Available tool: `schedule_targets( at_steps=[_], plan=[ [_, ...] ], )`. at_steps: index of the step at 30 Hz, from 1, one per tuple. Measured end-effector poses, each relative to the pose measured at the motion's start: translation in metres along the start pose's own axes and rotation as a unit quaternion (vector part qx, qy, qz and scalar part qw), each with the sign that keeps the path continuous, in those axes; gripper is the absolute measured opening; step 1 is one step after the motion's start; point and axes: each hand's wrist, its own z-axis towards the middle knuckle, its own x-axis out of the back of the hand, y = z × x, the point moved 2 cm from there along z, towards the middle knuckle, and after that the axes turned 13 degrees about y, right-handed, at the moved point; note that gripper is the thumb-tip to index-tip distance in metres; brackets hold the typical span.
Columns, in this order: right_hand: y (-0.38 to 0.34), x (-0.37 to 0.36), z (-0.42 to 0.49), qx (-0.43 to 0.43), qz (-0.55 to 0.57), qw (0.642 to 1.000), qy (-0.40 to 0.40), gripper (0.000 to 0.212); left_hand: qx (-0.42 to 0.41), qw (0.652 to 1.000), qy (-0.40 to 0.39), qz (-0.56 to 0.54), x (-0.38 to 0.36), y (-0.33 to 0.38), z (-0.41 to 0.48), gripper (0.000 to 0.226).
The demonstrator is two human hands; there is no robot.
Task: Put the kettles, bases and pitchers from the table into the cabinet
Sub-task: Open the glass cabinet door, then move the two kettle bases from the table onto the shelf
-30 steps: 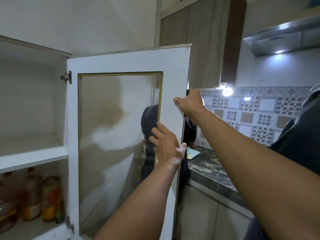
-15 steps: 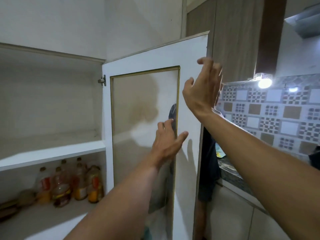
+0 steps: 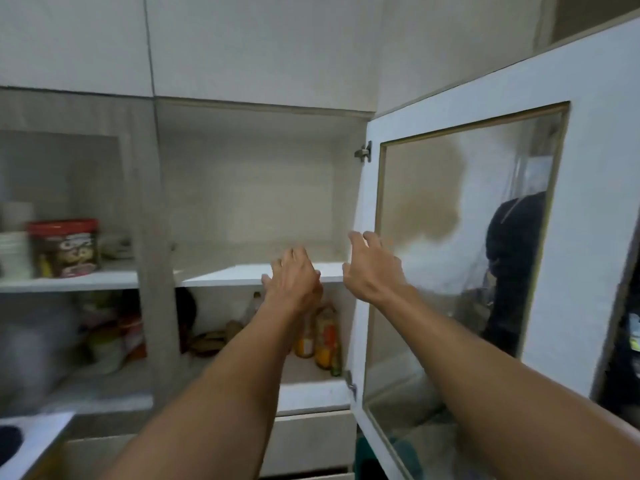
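The cabinet [image 3: 256, 188] stands open in front of me, and its upper shelf [image 3: 221, 277] is bare, which I take as the reason both arms are stretched toward it: that is the free space where the kettles, bases and pitchers could go. None of those things shows from here; the table that should hold them is out of view, so I cannot say how many are left to bring.

My left hand [image 3: 294, 277] is up at the shelf's front edge, fingers spread and holding nothing. My right hand [image 3: 372, 268] is just beside it, nearer the hinge side, also spread and empty. The two hands are apart, not touching each other, and I cannot tell whether either one touches the board.

The glass door [image 3: 464, 258] is swung wide to the right, well clear of the opening, so nothing should block a bulky kettle on its way in. Its pane reflects a dark-clothed figure.

Below the bare shelf, several bottles [image 3: 323, 337] stand at the right side of the lower compartment, so I judge that level too crowded for tall items. To the left, behind a post, a neighbouring shelf holds a red-lidded jar [image 3: 64, 247] and white containers [image 3: 15, 251].

I reckon the storing has not begun.
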Motion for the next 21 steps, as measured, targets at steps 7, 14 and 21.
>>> schedule_targets(
  at_steps=[7, 14, 21],
  plan=[
    [-0.141, -0.120, -0.012, 0.088, 0.058, 0.990, -0.098, 0.059, 0.059, 0.988, 0.037, 0.139, 0.044, -0.167, 0.017, 0.059],
    [-0.299, -0.211, -0.026, 0.174, 0.147, 0.958, -0.174, 0.068, 0.157, 0.961, 0.066, 0.217, 0.106, -0.326, 0.023, 0.066],
    [-0.412, -0.306, -0.061, 0.280, 0.199, 0.895, -0.283, 0.071, 0.305, 0.908, 0.073, 0.278, 0.120, -0.450, -0.004, 0.063]
  ],
)
